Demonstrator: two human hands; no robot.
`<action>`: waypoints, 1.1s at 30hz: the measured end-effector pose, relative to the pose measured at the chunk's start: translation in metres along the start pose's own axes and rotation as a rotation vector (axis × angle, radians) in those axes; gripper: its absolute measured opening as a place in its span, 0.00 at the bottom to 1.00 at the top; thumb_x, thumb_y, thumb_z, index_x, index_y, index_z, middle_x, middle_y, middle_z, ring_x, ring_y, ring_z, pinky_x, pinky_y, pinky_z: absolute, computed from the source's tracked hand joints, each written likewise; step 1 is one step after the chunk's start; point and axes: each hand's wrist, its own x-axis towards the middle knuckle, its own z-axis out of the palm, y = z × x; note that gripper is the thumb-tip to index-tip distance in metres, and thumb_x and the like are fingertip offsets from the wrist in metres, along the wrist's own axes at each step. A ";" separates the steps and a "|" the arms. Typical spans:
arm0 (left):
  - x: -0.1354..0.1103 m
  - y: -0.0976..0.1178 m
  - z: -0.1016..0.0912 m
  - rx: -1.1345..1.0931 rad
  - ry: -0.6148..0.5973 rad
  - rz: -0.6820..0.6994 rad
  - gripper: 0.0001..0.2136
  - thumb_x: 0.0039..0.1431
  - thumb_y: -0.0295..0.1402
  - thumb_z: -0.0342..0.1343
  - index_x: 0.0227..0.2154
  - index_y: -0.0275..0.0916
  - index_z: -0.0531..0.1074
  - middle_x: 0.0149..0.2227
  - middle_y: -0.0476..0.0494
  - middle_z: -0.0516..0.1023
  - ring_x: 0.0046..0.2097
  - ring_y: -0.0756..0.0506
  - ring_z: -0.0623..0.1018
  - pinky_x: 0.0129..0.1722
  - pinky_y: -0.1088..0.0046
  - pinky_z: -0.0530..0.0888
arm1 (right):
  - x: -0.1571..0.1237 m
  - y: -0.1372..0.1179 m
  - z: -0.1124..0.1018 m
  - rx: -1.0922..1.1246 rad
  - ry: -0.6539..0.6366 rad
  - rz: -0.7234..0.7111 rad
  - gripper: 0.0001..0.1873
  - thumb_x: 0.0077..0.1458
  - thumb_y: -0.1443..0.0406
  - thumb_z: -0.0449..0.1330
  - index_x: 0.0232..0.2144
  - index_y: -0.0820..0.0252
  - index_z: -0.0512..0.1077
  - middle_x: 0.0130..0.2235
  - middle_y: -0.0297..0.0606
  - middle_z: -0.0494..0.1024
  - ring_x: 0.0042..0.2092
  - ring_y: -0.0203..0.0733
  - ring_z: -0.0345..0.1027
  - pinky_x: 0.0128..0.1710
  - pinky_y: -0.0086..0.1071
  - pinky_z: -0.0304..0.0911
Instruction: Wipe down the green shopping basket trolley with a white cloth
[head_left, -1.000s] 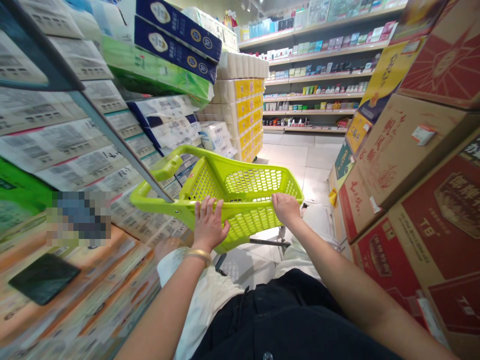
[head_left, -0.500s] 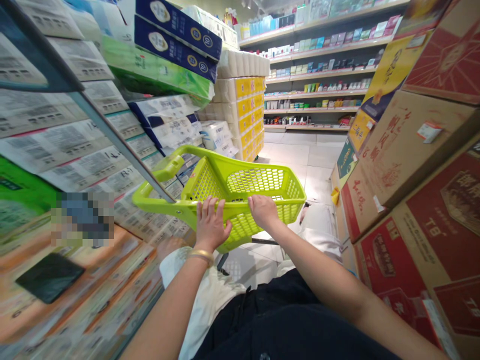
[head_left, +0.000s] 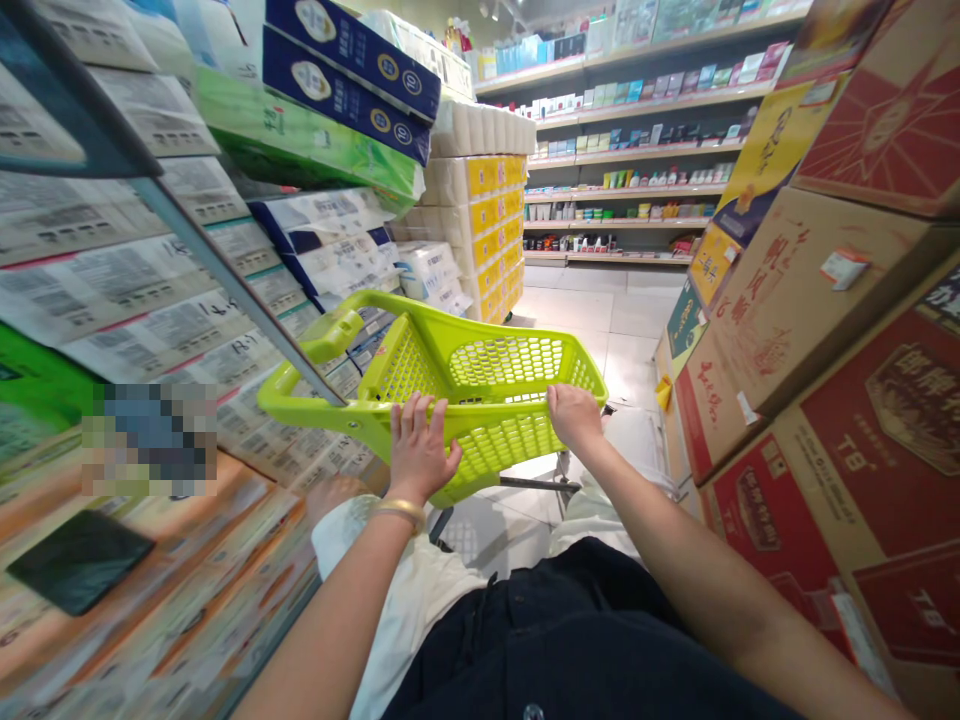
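Note:
A lime-green plastic shopping cart (head_left: 502,440) with mesh sides stands across in front of my body, its basket holding nothing that I can see. My left hand (head_left: 421,445) has its fingers hooked over the near rim, close to the cart's handle end, thumb lying along the outside. Farther right, my right hand (head_left: 576,415) is closed around the same rim near the front corner. A gold bangle (head_left: 401,512) circles my left wrist.
Stacked packs of tissue (head_left: 330,230) rise on the left, with a dark flat device (head_left: 81,560) lying on orange packs. Cardboard cartons (head_left: 810,290) line the right side. Shelves of small goods (head_left: 630,150) span the back, beyond a tiled floor (head_left: 570,300).
My right hand has shifted rightward along the cart's near rim, toward the front corner. My left hand keeps its place on the rim, and the view has shifted slightly.

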 end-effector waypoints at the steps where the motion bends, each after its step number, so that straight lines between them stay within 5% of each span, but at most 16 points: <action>1: 0.000 0.000 0.001 -0.003 0.003 -0.002 0.28 0.54 0.36 0.54 0.58 0.33 0.66 0.60 0.28 0.68 0.66 0.29 0.60 0.68 0.44 0.47 | -0.001 -0.006 0.000 0.005 -0.003 -0.010 0.20 0.70 0.62 0.47 0.34 0.62 0.76 0.36 0.43 0.81 0.39 0.42 0.73 0.38 0.33 0.51; 10: -0.001 -0.004 -0.001 0.012 -0.005 0.000 0.27 0.54 0.36 0.54 0.58 0.33 0.66 0.59 0.29 0.68 0.66 0.30 0.60 0.68 0.44 0.48 | -0.007 -0.061 0.004 0.054 -0.021 -0.181 0.20 0.70 0.61 0.45 0.35 0.59 0.75 0.38 0.42 0.82 0.38 0.41 0.72 0.39 0.32 0.53; 15: 0.000 -0.007 -0.003 -0.002 -0.024 0.011 0.27 0.54 0.36 0.53 0.58 0.33 0.66 0.59 0.29 0.68 0.67 0.31 0.60 0.68 0.45 0.48 | -0.005 -0.040 0.004 0.062 -0.001 -0.188 0.20 0.70 0.62 0.46 0.33 0.59 0.74 0.37 0.41 0.81 0.38 0.41 0.71 0.38 0.32 0.51; 24: 0.002 -0.006 -0.003 -0.042 -0.020 -0.018 0.27 0.53 0.36 0.55 0.57 0.34 0.67 0.59 0.29 0.67 0.67 0.30 0.59 0.69 0.45 0.46 | 0.000 0.008 0.001 0.011 -0.003 0.006 0.20 0.70 0.62 0.46 0.33 0.61 0.75 0.36 0.43 0.81 0.38 0.41 0.72 0.37 0.33 0.50; 33: 0.001 -0.006 -0.002 -0.015 -0.004 -0.016 0.28 0.53 0.37 0.55 0.58 0.35 0.66 0.59 0.29 0.67 0.66 0.29 0.59 0.68 0.43 0.48 | -0.004 -0.058 0.002 0.044 -0.067 -0.174 0.19 0.69 0.58 0.47 0.36 0.60 0.75 0.37 0.43 0.81 0.39 0.43 0.73 0.38 0.33 0.53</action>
